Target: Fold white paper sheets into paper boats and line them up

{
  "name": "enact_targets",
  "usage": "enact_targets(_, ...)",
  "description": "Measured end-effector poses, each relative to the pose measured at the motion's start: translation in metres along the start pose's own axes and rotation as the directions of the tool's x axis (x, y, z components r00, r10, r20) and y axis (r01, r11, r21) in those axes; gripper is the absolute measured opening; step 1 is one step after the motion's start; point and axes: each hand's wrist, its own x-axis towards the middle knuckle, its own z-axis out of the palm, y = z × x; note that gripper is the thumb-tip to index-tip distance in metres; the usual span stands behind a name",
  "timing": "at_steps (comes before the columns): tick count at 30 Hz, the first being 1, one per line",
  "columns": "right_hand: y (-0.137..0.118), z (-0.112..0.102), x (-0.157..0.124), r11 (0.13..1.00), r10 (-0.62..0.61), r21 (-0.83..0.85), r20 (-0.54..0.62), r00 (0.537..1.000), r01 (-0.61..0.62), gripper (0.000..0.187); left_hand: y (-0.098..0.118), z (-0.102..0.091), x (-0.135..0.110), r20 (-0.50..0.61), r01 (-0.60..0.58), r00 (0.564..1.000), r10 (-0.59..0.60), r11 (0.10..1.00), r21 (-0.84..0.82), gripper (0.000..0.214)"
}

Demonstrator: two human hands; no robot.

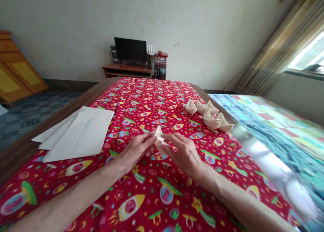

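A small folded piece of white paper [159, 136] is held between both hands just above the red patterned tablecloth [157, 103]. My left hand [136, 150] pinches its left side with fingers closed. From the right, my right hand [182, 152] grips the paper, fingers curled over it. Part of the paper is hidden under the right fingers.
A stack of white paper sheets [76, 134] lies at the left of the cloth. Several finished folded paper shapes [209, 115] sit in a row at the right. The brown table edge [30, 137] shows at left. A desk with a monitor [130, 51] stands by the far wall.
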Motion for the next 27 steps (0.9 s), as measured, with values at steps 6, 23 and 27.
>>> enact_targets(6,0.002,-0.001,0.000,0.996,0.086,0.009,0.067,0.994,-0.087,0.023,0.005,0.000,-0.007,0.061,0.015,0.998,-0.026,0.983,0.185,0.043)
enact_targets(23,0.129,-0.154,0.058,0.753,0.431,-0.481,-0.155,0.889,-0.449,0.024,-0.006,-0.014,-0.003,0.036,-0.095,0.995,0.089,0.966,0.240,0.053)
enact_targets(27,0.154,-0.164,0.055,0.734,0.469,-0.526,-0.065,0.881,-0.429,0.021,-0.007,-0.015,-0.001,0.049,-0.113,0.993,0.103,0.953,0.279,0.045)
